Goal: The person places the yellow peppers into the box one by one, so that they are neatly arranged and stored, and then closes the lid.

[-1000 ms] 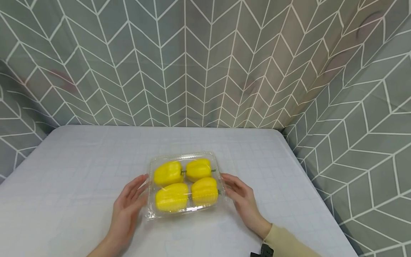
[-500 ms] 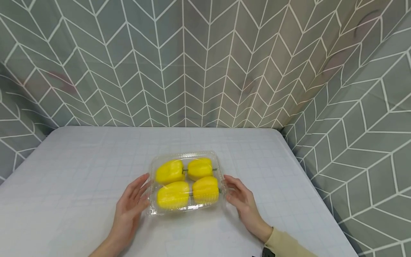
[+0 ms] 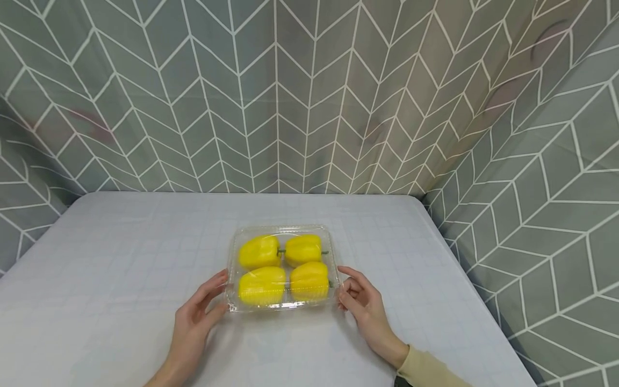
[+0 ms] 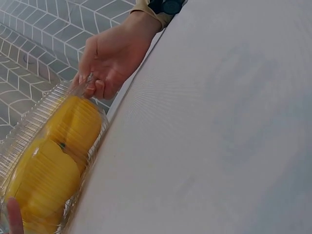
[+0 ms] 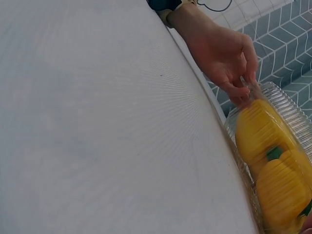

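A clear plastic clamshell container (image 3: 280, 230) with several yellow bell peppers (image 3: 261, 286) in it sits mid-table. The peppers lie on their sides in two rows, their green stems turned right. My left hand (image 3: 192, 318) pinches the container's left edge between thumb and fingers; the right wrist view shows the fingertips of that left hand (image 5: 222, 56) closed on the rim. At the opposite edge, my right hand (image 3: 368, 314) pinches the rim, its fingers curled. In the left wrist view this right hand (image 4: 117, 56) has its fingertips at the container's corner.
A white cloth (image 3: 121, 236) covers the table. Grey curtains (image 3: 300, 97) with white chevron lines hang behind it and along the right side (image 3: 556, 242). A dark band (image 4: 170, 6) sits on the right wrist, by a beige sleeve (image 3: 430, 368).
The container has shifted slightly away from me and turned a little, now squarer to the table. Both hands have gone with it, and their fingers have closed further on its edges.
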`<state>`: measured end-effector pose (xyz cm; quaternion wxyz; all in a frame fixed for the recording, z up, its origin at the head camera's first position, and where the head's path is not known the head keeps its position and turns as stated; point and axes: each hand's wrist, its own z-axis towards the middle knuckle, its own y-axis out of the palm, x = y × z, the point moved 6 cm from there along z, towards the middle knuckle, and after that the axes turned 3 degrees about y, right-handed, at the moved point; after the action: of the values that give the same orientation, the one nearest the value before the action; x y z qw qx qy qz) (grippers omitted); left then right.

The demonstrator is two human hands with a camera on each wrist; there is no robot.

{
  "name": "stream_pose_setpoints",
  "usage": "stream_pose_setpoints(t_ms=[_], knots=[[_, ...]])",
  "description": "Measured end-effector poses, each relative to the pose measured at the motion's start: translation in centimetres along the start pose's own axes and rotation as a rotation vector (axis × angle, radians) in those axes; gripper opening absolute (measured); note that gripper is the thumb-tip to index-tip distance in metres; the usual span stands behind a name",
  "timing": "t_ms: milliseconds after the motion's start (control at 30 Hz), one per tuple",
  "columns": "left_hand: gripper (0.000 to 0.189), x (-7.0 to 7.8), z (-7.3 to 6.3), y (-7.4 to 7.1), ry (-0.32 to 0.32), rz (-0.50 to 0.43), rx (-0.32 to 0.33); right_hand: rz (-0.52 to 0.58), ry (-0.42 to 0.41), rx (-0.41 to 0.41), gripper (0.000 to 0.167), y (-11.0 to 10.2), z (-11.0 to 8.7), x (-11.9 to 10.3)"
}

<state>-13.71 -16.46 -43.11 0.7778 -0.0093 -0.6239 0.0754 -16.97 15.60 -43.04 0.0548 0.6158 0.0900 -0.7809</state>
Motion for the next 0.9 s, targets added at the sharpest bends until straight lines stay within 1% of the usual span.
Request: stream_pose_setpoints(t_ms=[67, 233, 400, 467, 533, 633, 700, 767, 833, 900], knots=[[0.043, 0.14, -0.1, 0.03, 0.034, -0.006, -0.015, 0.018, 0.008, 0.004, 0.042, 0.07, -0.01, 0.09], [0.042, 0.14, -0.13, -0.06, 0.075, -0.049, 0.0, 0.08, 0.048, 0.021, 0.037, 0.18, -0.04, 0.32], [0.04, 0.2, 0.06, -0.01, 0.163, -0.128, 0.007, 0.118, 0.117, 0.044, 0.032, 0.17, -0.13, 0.61], [0.04, 0.2, 0.17, 0.04, 0.198, -0.146, 0.006, 0.136, 0.146, 0.059, 0.03, 0.15, -0.21, 0.68], [0.04, 0.09, 0.27, 0.13, 0.215, -0.165, 0.004, 0.162, 0.169, 0.079, 0.027, 0.08, -0.3, 0.75], [0.04, -0.03, 0.39, 0.33, 0.228, -0.155, -0.002, 0.212, 0.188, 0.099, 0.025, -0.02, -0.41, 0.79], [0.04, -0.09, 0.46, 0.42, 0.224, -0.145, 0.002, 0.245, 0.184, 0.094, 0.026, -0.07, -0.45, 0.82], [0.039, -0.05, 0.5, 0.47, 0.219, -0.125, 0.005, 0.264, 0.162, 0.073, 0.027, -0.07, -0.46, 0.81], [0.038, 0.04, 0.54, 0.45, 0.212, -0.119, 0.018, 0.266, 0.125, 0.038, 0.023, -0.02, -0.46, 0.8], [0.037, 0.13, 0.58, 0.42, 0.207, -0.121, 0.028, 0.237, 0.085, 0.021, 0.017, -0.04, -0.43, 0.78]])
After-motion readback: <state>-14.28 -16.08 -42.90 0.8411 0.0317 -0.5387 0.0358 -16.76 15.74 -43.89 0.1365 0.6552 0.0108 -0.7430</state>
